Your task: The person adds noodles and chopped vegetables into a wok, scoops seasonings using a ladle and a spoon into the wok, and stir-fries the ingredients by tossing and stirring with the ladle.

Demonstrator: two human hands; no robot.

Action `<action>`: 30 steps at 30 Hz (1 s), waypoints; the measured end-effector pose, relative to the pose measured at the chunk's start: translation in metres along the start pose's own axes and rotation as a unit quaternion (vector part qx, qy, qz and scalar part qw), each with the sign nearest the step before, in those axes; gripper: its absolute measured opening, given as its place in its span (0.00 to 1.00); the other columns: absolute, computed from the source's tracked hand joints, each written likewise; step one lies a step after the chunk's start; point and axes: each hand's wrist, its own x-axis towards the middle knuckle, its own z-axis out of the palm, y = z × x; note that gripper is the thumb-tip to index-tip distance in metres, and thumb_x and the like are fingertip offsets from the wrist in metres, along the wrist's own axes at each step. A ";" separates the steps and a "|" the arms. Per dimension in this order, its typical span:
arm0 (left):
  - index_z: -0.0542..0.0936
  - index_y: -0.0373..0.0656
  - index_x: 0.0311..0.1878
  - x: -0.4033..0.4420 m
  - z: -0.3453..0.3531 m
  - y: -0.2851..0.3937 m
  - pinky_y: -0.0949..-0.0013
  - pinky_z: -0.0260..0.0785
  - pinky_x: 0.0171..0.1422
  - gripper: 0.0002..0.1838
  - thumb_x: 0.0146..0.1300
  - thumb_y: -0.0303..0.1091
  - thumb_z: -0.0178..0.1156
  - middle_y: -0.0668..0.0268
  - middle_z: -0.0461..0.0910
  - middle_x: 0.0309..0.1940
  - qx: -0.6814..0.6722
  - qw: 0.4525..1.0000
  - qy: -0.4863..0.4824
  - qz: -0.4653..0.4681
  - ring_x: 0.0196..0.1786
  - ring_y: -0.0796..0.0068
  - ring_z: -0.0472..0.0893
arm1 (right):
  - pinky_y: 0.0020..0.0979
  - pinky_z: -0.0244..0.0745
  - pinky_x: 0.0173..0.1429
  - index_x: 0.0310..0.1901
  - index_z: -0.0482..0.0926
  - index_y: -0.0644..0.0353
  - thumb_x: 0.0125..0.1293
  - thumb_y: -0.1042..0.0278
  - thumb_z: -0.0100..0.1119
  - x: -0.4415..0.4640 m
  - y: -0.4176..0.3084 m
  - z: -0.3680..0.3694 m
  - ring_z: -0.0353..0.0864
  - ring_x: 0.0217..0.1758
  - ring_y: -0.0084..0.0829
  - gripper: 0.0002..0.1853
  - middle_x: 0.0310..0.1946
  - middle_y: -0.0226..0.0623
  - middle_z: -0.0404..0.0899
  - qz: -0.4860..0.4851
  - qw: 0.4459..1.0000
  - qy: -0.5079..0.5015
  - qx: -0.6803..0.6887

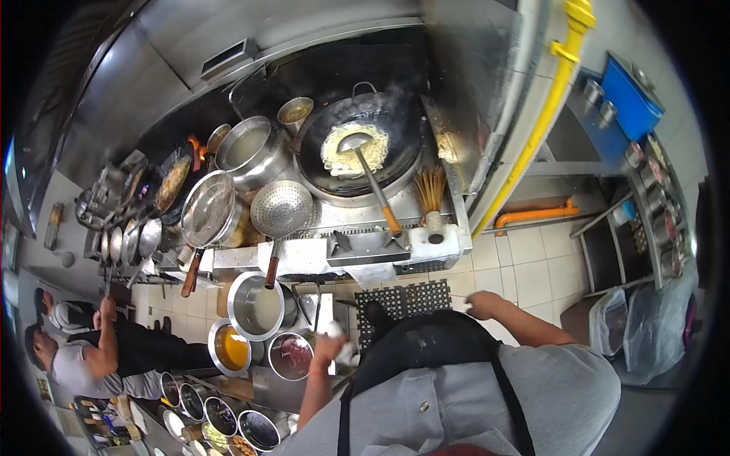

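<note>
My left hand (327,351) is closed round a white cloth (347,354), beside a metal pot of red liquid (292,356). Out to the right, over the floor, my right hand (482,305) has its fingers curled; a small pale bit shows at the fingertips, too little to name. Ahead of me on the stove sits a large black wok (399,144) with pale noodles (334,156) in it. A ladle (370,176) rests with its bowl on the noodles and its wooden handle toward me. Neither hand touches it.
A perforated strainer (281,208), a mesh strainer (207,207) and a big pot (245,144) stand left of the wok. A bamboo brush (430,191) is at its right. Two people (106,346) work at left, near a flaming burner (197,148). Steel shelves (635,235) stand right.
</note>
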 end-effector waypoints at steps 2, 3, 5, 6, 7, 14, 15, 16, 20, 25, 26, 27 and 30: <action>0.82 0.55 0.38 -0.056 -0.011 0.039 0.56 0.76 0.41 0.13 0.58 0.48 0.53 0.54 0.82 0.30 0.143 0.985 -0.089 0.045 0.37 0.52 0.83 | 0.43 0.73 0.57 0.42 0.81 0.66 0.56 0.64 0.55 -0.004 0.065 0.066 0.79 0.53 0.47 0.17 0.47 0.54 0.80 0.124 0.992 -0.038 0.005; 0.82 0.55 0.38 -0.059 0.073 -0.019 0.55 0.76 0.41 0.13 0.58 0.47 0.53 0.54 0.82 0.29 0.130 0.986 -0.038 0.101 0.35 0.52 0.83 | 0.42 0.74 0.56 0.41 0.82 0.68 0.55 0.64 0.56 -0.006 0.101 0.103 0.79 0.54 0.47 0.17 0.47 0.55 0.79 0.142 0.989 -0.045 0.017; 0.82 0.46 0.42 -0.101 0.090 -0.024 0.48 0.76 0.44 0.15 0.60 0.38 0.49 0.51 0.83 0.34 0.119 0.980 -0.117 0.104 0.38 0.45 0.82 | 0.37 0.79 0.44 0.34 0.85 0.60 0.55 0.71 0.58 -0.021 0.153 0.157 0.85 0.38 0.39 0.08 0.34 0.45 0.85 0.201 0.960 -0.192 0.007; 0.82 0.44 0.42 -0.125 0.069 -0.015 0.48 0.76 0.45 0.15 0.60 0.37 0.49 0.51 0.83 0.35 0.121 0.982 -0.135 0.056 0.38 0.44 0.82 | 0.38 0.76 0.28 0.22 0.84 0.54 0.52 0.65 0.60 -0.015 0.202 0.210 0.80 0.20 0.32 0.07 0.18 0.39 0.81 0.053 0.956 -0.252 -0.140; 0.82 0.43 0.42 -0.142 0.042 -0.017 0.47 0.76 0.45 0.14 0.60 0.36 0.49 0.50 0.83 0.35 0.154 0.977 -0.144 0.035 0.39 0.43 0.82 | 0.37 0.77 0.36 0.28 0.84 0.59 0.57 0.79 0.54 -0.028 0.204 0.203 0.83 0.27 0.28 0.08 0.25 0.36 0.84 0.093 0.908 -0.406 -0.034; 0.81 0.35 0.41 -0.247 -0.339 0.012 0.43 0.74 0.49 0.14 0.60 0.30 0.48 0.48 0.82 0.39 0.768 0.617 -0.125 0.118 0.43 0.37 0.79 | 0.32 0.77 0.38 0.30 0.87 0.51 0.52 0.68 0.66 -0.012 0.247 0.318 0.84 0.31 0.25 0.03 0.27 0.26 0.86 0.199 0.933 -0.289 0.083; 0.81 0.33 0.41 -0.256 -0.388 0.025 0.42 0.74 0.50 0.14 0.60 0.29 0.47 0.47 0.82 0.40 0.843 0.509 -0.109 0.135 0.44 0.37 0.79 | 0.32 0.77 0.38 0.30 0.87 0.51 0.52 0.68 0.66 -0.011 0.242 0.318 0.84 0.31 0.25 0.03 0.27 0.26 0.86 0.198 0.930 -0.293 0.103; 0.81 0.32 0.41 -0.260 -0.424 0.035 0.42 0.74 0.50 0.14 0.60 0.28 0.47 0.47 0.82 0.40 0.890 0.422 -0.096 0.146 0.45 0.36 0.79 | 0.32 0.78 0.37 0.26 0.86 0.55 0.53 0.68 0.61 -0.005 0.227 0.304 0.84 0.29 0.27 0.05 0.24 0.33 0.84 0.154 0.952 -0.249 0.095; 0.80 0.27 0.41 -0.264 -0.482 0.061 0.39 0.73 0.53 0.14 0.60 0.24 0.47 0.46 0.81 0.42 0.955 0.228 -0.071 0.176 0.47 0.32 0.77 | 0.35 0.79 0.34 0.18 0.81 0.64 0.58 0.63 0.50 -0.009 0.171 0.269 0.82 0.20 0.33 0.17 0.17 0.43 0.80 0.204 0.941 -0.026 0.268; 0.81 0.28 0.40 -0.262 -0.479 0.086 0.42 0.73 0.52 0.15 0.59 0.28 0.49 0.46 0.82 0.43 0.955 0.199 -0.098 0.195 0.47 0.36 0.78 | 0.33 0.80 0.31 0.16 0.79 0.66 0.60 0.61 0.47 -0.022 0.164 0.269 0.81 0.18 0.34 0.22 0.15 0.44 0.79 0.253 0.896 -0.015 0.364; 0.81 0.28 0.40 -0.261 -0.479 0.088 0.43 0.73 0.52 0.15 0.59 0.29 0.49 0.46 0.82 0.43 0.954 0.207 -0.099 0.195 0.47 0.37 0.78 | 0.33 0.79 0.30 0.17 0.79 0.67 0.61 0.62 0.47 -0.030 0.168 0.273 0.82 0.18 0.34 0.21 0.16 0.45 0.80 0.281 0.871 0.015 0.402; 0.81 0.28 0.40 -0.264 -0.478 0.090 0.43 0.73 0.52 0.15 0.59 0.30 0.50 0.46 0.82 0.43 0.950 0.217 -0.105 0.198 0.47 0.38 0.78 | 0.33 0.79 0.29 0.17 0.79 0.67 0.61 0.63 0.47 -0.032 0.174 0.286 0.82 0.18 0.34 0.21 0.17 0.46 0.80 0.308 0.843 0.043 0.439; 0.81 0.29 0.40 -0.261 -0.458 0.089 0.45 0.73 0.52 0.16 0.58 0.33 0.51 0.47 0.82 0.43 0.920 0.318 -0.122 0.196 0.48 0.40 0.79 | 0.36 0.79 0.29 0.24 0.81 0.69 0.59 0.70 0.51 -0.053 0.195 0.309 0.83 0.22 0.36 0.14 0.23 0.50 0.82 0.293 0.876 -0.044 0.382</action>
